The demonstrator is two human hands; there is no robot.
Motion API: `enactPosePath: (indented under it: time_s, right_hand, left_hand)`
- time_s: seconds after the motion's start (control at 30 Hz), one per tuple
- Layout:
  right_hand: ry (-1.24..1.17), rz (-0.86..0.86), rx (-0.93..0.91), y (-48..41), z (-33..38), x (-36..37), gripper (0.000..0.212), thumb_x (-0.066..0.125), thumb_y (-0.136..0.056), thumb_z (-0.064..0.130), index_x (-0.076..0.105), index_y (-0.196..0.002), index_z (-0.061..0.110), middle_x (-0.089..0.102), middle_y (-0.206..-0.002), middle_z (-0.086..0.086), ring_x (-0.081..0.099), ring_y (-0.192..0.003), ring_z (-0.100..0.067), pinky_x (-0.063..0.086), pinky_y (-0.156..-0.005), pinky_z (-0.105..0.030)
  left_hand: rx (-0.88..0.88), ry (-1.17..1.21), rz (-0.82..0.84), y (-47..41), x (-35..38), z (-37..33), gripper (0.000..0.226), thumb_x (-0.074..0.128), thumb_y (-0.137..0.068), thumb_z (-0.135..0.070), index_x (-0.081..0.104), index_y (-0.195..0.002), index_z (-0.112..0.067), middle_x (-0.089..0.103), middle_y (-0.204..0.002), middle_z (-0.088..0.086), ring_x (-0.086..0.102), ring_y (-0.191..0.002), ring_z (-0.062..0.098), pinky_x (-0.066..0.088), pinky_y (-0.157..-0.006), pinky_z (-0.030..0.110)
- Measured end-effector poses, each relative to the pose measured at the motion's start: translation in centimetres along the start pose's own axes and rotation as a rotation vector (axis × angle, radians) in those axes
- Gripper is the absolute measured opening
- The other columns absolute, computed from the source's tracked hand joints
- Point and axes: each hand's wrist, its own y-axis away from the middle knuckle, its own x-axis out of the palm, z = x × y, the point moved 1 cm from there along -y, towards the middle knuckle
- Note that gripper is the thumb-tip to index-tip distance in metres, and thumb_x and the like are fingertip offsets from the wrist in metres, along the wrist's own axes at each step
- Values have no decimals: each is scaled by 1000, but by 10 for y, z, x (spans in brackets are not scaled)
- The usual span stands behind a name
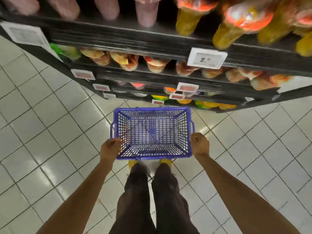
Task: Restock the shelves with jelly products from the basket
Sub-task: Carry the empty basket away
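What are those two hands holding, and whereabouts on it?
The blue plastic basket: the left hand grips its left rim near the corner closest to the person, and the right hand grips the right rim at the matching spot.

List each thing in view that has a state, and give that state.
basket: empty, held at both sides.
left hand: grips the basket's left rim.
right hand: grips the basket's right rim.
shelves: stocked on every visible level.
jelly products: on the shelves, blurred; none in the basket.
price tag: fixed on a shelf edge, shows "2."
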Motion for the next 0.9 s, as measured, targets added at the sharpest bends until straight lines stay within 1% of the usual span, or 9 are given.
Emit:
enactPosePath:
  time_s: [0.1,0.23,0.37,0.43,0.53,0.6,0.7,0.83,0.9]
  right_hand:
    - [53,9,20,-34,-34,41,29,45,-101,19,62,-103,-4,68,-108,-23,61,-84,-28,37,-54,-15]
    - [46,-70,74,-88,-72,92,22,57,-93,12,65,-109,-1,66,-111,-24,65,-100,-37,41,-71,-26]
    - [59,-214,92,-137,-95,125,38,63,-86,18,59,-124,13,58,-126,-19,57,-113,-39,48,-91,-46]
    - [-14,-243,44,-155,-105,140,40,63,-84,14,54,-123,10,55,-124,-19,55,-111,-37,44,-93,-45]
    - [-103,-296,104,-174,-117,154,50,68,-80,13,48,-126,11,57,-122,-16,58,-105,-31,43,-94,-40]
    - [-107,-270,213,-179,-120,154,44,71,-78,20,56,-118,9,62,-116,-21,61,-103,-37,47,-86,-38]
    - [-298,-217,341,-174,-116,141,22,75,-68,11,56,-73,19,58,-85,-14,55,-73,-25,42,-59,-35]
    - [-374,-232,301,-131,-87,100,37,77,-71,4,64,-105,13,63,-89,-8,57,-64,-18,47,-55,-25]
    - [-387,-223,273,-94,-59,74,36,76,-73,6,63,-105,14,63,-85,-7,54,-56,-13,44,-47,-20]
  left_hand:
    - [-73,-27,-63,-46,12,43,13,60,-92,-5,65,-102,2,67,-111,29,64,-102,45,51,-95,56]
    - [-31,-207,-113,-120,27,85,21,62,-90,-10,66,-108,-1,68,-112,23,65,-104,39,52,-94,46]
    - [188,-473,-249,-184,33,113,31,68,-81,-10,66,-111,-2,63,-112,25,59,-105,40,46,-94,45]
    - [216,-425,-277,-203,37,124,43,68,-79,-6,56,-119,-4,57,-117,21,56,-104,37,45,-92,43]
    - [189,-286,-213,-218,43,137,53,64,-79,-3,36,-123,-13,58,-97,4,59,-81,27,49,-79,44]
    - [176,-288,-214,-220,42,143,57,66,-78,-6,33,-124,-14,59,-86,-1,60,-74,29,49,-74,43]
    - [135,-193,-261,-208,29,138,59,70,-73,-12,35,-120,-17,58,-79,-4,59,-71,27,50,-75,42]
    - [118,-93,-270,-163,-15,116,53,69,-76,-11,35,-114,-25,57,-86,-1,61,-76,26,55,-81,46]
    - [104,-56,-303,-125,-46,102,52,68,-79,-7,33,-112,-27,56,-88,0,64,-77,28,57,-82,52]
